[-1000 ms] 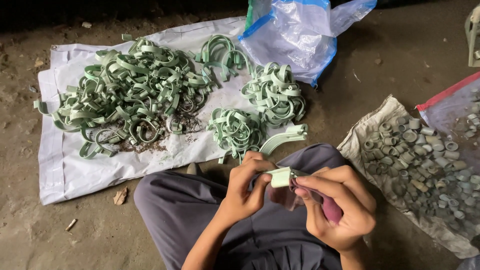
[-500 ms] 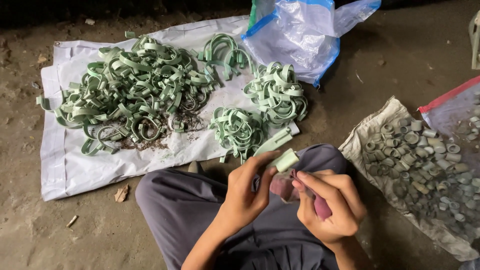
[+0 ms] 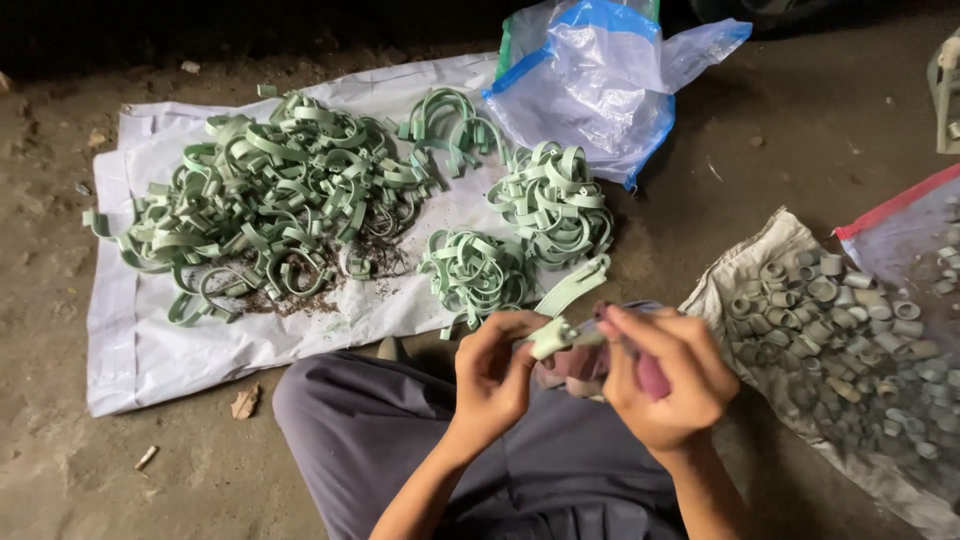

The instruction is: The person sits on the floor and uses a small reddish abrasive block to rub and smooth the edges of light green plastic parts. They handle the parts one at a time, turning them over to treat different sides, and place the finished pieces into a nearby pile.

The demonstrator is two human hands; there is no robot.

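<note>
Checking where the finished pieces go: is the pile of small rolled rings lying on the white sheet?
No: the rolled rings lie on a grey sack at the right, while the white sheet holds loose green strips.

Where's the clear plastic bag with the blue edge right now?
In the head view the clear plastic bag with the blue edge lies at the top centre, on the dirt floor, overlapping the white sheet's far right corner, just beyond the green strip bundles.

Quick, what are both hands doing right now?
Left hand: closed, pinching the pale green strip.
Right hand: closed around a pink-handled tool.
</note>
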